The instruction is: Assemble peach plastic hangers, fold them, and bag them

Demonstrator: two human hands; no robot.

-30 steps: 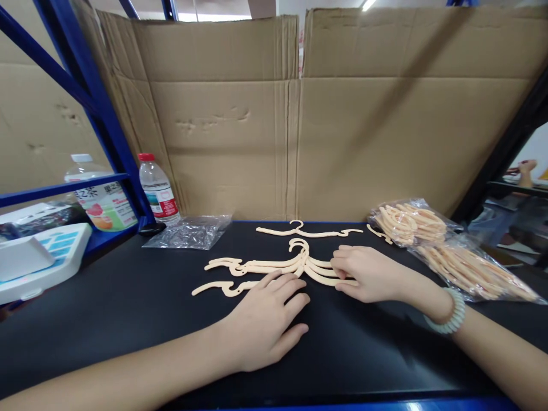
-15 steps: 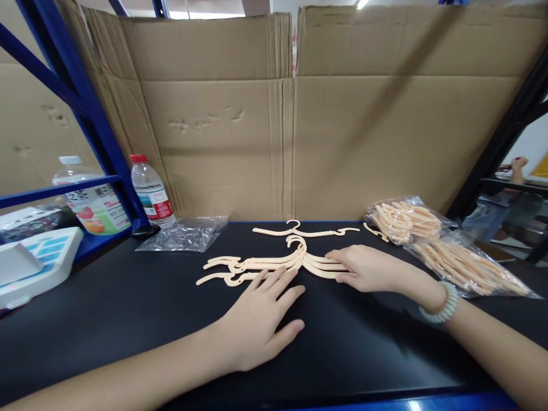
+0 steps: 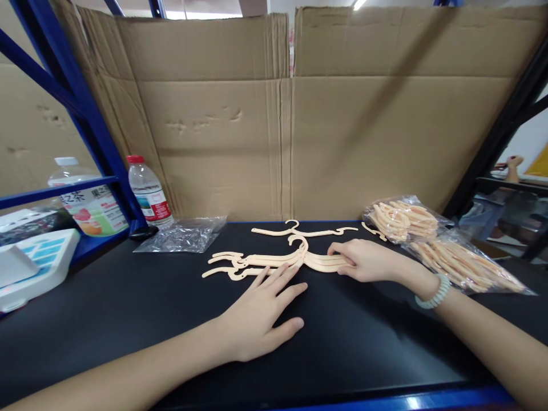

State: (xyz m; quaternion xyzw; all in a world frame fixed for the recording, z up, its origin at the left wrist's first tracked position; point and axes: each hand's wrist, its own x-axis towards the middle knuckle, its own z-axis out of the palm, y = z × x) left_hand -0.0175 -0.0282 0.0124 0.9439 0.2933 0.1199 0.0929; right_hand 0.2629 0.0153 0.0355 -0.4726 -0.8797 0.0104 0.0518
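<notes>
Lying flat at centre frame, the left hand (image 3: pixel 257 317) spreads open fingers touching the stacked hangers (image 3: pixel 274 262) on the black table (image 3: pixel 128 308); the right hand (image 3: pixel 368 261) pinches their right ends.

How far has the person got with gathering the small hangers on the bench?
Done: several cream hangers lie stacked on the black bench. In hand: the right hand pinches the stack's right side, the left hand lies flat, fingertips touching it. Left: one loose hanger behind, plus full bags of hangers.
</notes>
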